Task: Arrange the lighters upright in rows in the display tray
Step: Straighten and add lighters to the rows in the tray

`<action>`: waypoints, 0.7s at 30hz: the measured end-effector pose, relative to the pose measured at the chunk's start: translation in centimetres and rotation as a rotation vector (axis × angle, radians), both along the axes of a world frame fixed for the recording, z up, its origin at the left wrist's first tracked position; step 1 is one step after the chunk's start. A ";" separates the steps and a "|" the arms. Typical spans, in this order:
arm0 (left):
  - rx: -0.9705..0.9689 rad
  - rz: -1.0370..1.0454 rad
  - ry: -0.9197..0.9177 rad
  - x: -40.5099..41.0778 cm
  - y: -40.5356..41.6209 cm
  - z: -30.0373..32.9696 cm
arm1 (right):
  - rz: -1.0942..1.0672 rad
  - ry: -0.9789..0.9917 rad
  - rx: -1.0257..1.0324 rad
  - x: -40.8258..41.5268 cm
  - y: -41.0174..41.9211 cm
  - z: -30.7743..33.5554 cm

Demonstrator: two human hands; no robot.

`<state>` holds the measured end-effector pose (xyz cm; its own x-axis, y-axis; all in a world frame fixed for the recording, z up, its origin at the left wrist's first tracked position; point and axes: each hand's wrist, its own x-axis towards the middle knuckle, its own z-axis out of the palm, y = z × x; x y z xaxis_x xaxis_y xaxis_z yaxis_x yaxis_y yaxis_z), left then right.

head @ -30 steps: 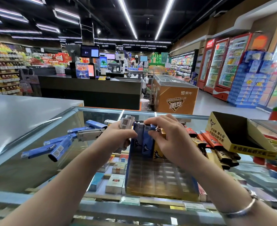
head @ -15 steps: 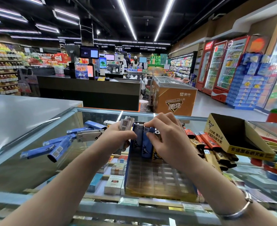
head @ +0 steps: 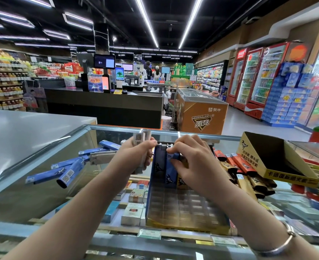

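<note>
The clear gridded display tray (head: 185,209) lies on the glass counter before me. Two blue lighters (head: 161,164) stand upright in its far row, with a gold one beside them half hidden under my right hand. My right hand (head: 190,162) pinches a blue lighter (head: 174,156) at the top of that row. My left hand (head: 136,154) grips a bunch of silver lighters (head: 141,136) just left of the tray's far corner. Loose blue lighters (head: 68,171) and a silver one (head: 102,156) lie at the left; red and gold lighters (head: 246,175) lie at the right.
An open yellow carton (head: 278,162) sits at the right on the counter. Cigarette packs (head: 134,209) show beneath the glass. A grey countertop (head: 23,132) adjoins at the left. Beyond the counter are a checkout desk, a freezer and drink coolers.
My right hand has shifted slightly left and down onto the blue lighters in the far row. My left hand has moved in closer to the tray with the silver lighters.
</note>
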<state>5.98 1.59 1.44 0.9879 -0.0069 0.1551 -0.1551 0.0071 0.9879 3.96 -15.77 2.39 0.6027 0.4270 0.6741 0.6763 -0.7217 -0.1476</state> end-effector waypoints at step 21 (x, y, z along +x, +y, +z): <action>-0.205 -0.205 -0.045 -0.9 0.1 1.0 | 0.226 -0.215 0.099 -1.2 0.7 0.4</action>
<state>5.09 1.73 2.46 0.9612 -0.1693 0.2178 -0.1737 0.2418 0.9546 2.73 -15.02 2.83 0.3393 0.4595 0.8208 0.8409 -0.5393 -0.0457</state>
